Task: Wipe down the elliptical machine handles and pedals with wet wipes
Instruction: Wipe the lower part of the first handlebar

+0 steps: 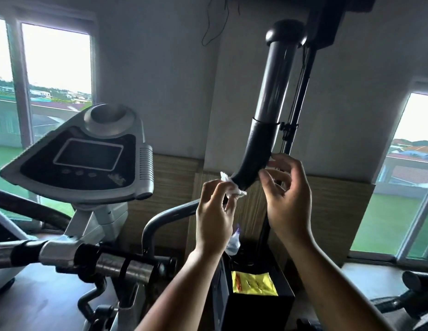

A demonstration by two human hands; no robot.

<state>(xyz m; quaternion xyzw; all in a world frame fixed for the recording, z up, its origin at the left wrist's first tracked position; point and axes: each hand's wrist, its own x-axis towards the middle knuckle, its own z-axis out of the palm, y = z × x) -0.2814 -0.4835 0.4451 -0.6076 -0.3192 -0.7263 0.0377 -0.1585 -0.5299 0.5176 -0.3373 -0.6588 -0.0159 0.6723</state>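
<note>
Grey plastered walls and two bright windows (56, 60) frame our little gym corner, with a band of wood-grain paneling (170, 185) running under the plaster. Biggest thing near us is the elliptical's console (84, 158), a rounded grey plastic wedge with a dark glossy screen and ribbed side vents, sitting off to our left. Right in front we've got the tall handle (268, 111): smooth shiny black tube up top with a round cap, then a matte foam-looking grip that curves down toward us. Both our bare arms reach up from the bottom of the view. Our left hand (214, 211) is pinching a crumpled white wet wipe (231, 185) between thumb and fingers, and the wipe is pressed against the lower left side of the curved grip, just above the hand. Our right hand (287, 194) is up on the other side of the grip, fingers loosely curled and spread, holding nothing, fingertips touching or just about touching the foam. Lower down there's a yellow packet (253, 283) on a black box.
</note>
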